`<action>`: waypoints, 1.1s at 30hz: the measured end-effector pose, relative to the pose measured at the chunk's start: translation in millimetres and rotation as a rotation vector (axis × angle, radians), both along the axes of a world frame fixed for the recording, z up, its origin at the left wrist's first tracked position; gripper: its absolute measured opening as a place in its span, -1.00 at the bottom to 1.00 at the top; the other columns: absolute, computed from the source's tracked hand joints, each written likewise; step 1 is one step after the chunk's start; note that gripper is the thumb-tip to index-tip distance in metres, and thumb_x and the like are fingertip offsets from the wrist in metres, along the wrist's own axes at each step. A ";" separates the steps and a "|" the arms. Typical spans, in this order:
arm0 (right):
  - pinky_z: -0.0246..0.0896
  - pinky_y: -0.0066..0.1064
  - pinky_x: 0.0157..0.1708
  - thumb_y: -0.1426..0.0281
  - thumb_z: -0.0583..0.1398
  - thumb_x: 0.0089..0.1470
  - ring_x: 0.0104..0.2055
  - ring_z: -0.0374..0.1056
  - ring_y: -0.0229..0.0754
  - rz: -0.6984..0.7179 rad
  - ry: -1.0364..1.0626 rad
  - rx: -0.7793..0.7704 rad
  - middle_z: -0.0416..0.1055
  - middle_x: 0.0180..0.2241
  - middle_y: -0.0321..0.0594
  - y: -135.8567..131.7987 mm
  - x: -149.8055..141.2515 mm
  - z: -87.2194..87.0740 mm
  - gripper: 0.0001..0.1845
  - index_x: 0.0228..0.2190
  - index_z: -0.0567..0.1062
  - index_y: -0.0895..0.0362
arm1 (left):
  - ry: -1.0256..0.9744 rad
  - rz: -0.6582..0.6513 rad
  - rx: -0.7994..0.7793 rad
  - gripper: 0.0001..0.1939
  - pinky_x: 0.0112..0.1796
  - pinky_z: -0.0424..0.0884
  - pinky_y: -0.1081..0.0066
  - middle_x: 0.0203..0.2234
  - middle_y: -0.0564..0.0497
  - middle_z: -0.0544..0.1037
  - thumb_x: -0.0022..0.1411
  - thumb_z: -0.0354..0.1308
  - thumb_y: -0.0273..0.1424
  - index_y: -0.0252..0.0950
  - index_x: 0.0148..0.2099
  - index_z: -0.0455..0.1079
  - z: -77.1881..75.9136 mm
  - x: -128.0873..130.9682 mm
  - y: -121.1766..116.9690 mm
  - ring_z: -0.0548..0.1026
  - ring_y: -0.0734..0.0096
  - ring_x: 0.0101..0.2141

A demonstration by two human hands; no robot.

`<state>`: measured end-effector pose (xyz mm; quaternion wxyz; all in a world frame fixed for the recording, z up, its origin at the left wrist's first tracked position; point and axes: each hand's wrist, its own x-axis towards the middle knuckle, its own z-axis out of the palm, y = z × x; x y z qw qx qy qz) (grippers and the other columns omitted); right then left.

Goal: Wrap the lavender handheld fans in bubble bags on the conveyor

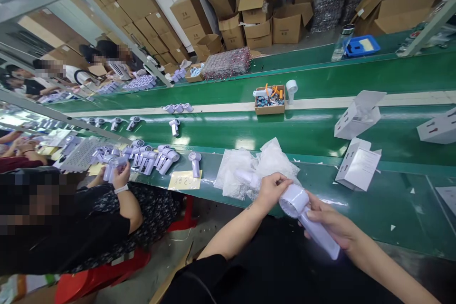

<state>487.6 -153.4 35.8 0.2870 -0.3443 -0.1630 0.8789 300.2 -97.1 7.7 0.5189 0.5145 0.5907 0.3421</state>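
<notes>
I hold a pale lilac handheld fan (pixel 302 211) over the near edge of the green bench. My right hand (pixel 329 225) is wrapped round its handle. My left hand (pixel 272 190) pinches the round fan head at its top. Just behind my left hand lies a heap of clear bubble-wrap bags (pixel 249 168).
White open cartons (pixel 358 164) (pixel 358 114) (pixel 438 126) lie on the belt to the right. A small cardboard box of parts (pixel 270 99) sits mid-belt. More lilac fans (pixel 156 157) and a yellow note (pixel 184 180) lie left, beside a seated co-worker's hand (pixel 121 175). Stacked boxes line the back.
</notes>
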 end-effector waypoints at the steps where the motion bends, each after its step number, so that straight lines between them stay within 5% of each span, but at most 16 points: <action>1: 0.39 -0.38 -0.50 0.36 0.33 -0.13 -0.37 0.40 -0.17 0.005 -0.015 0.016 0.41 -0.33 -0.25 3.4 -3.4 -0.4 -0.36 0.02 0.31 -0.01 | -0.053 0.028 -0.001 -0.78 -0.46 0.25 0.50 -0.59 0.09 0.43 0.05 0.19 -0.26 -0.35 -0.43 0.41 0.5 0.7 -1.9 0.33 0.51 -0.53; 6: 0.38 -0.39 -0.50 0.31 0.30 -0.06 -0.48 0.34 -0.25 -0.062 -0.227 0.019 0.40 -0.43 -0.25 12.9 -3.4 -15.1 -0.65 -0.19 0.43 0.11 | -0.050 0.117 0.151 -0.79 -0.41 0.29 0.48 -0.57 0.08 0.43 0.11 0.16 -0.26 -0.33 -0.39 0.42 13.4 0.4 -10.0 0.34 0.49 -0.50; 11: 0.37 -0.40 -0.53 0.33 0.34 -0.14 -0.46 0.36 -0.23 -0.215 -0.258 -0.059 0.42 -0.45 -0.28 -4.9 3.4 -25.7 -0.65 -0.26 0.41 0.07 | 0.001 -0.067 0.306 -0.79 -0.33 0.33 0.47 -0.49 0.02 0.50 0.16 0.13 -0.27 -0.31 -0.36 0.47 29.2 8.9 6.0 0.41 0.45 -0.42; 14: 0.33 -0.42 -0.59 0.30 0.39 -0.27 -0.43 0.39 -0.17 -0.348 -0.120 -0.091 0.45 -0.45 -0.25 -17.5 14.9 -25.0 -0.59 -0.32 0.41 0.06 | 0.044 -0.009 0.266 -0.80 -0.41 0.29 0.50 -0.55 0.06 0.47 0.15 0.12 -0.29 -0.32 -0.34 0.48 26.2 12.9 16.7 0.36 0.50 -0.51; 17: 0.28 -0.42 -0.65 0.30 0.39 -0.32 -0.48 0.39 -0.14 -0.273 -0.027 -0.077 0.44 -0.49 -0.22 -21.6 14.4 -20.2 -0.56 -0.33 0.41 0.09 | 0.009 0.042 0.184 -0.78 -0.49 0.23 0.52 -0.63 0.12 0.40 0.14 0.14 -0.28 -0.33 -0.33 0.47 20.0 18.7 18.7 0.28 0.55 -0.58; 22: 0.30 -0.43 -0.63 0.31 0.34 -0.18 -0.45 0.38 -0.17 -0.262 0.007 -0.001 0.43 -0.44 -0.25 -9.1 -8.8 -8.7 -0.55 -0.19 0.39 0.06 | -0.174 -0.066 0.071 -0.74 -0.45 0.28 0.51 -0.57 0.07 0.44 0.14 0.15 -0.23 -0.36 -0.36 0.47 14.7 17.7 11.7 0.33 0.52 -0.53; 30: 0.39 -0.38 -0.54 0.36 0.31 -0.08 -0.45 0.35 -0.24 -0.247 -0.248 0.040 0.43 -0.35 -0.27 -5.7 -15.2 -4.1 -0.63 -0.18 0.41 0.06 | 0.050 -0.206 0.465 -0.74 -0.28 0.38 0.41 -0.45 -0.03 0.51 0.27 0.02 -0.28 -0.31 -0.30 0.46 27.2 7.2 12.9 0.45 0.41 -0.38; 33: 0.40 -0.36 -0.53 0.35 0.30 -0.06 -0.48 0.34 -0.26 -0.281 -0.299 0.046 0.41 -0.36 -0.28 -5.0 -18.7 -1.4 -0.65 -0.19 0.39 0.08 | 0.127 -0.422 0.650 -0.74 -0.22 0.39 0.38 -0.41 -0.05 0.53 0.29 -0.01 -0.28 -0.30 -0.27 0.44 35.0 11.4 24.1 0.48 0.38 -0.33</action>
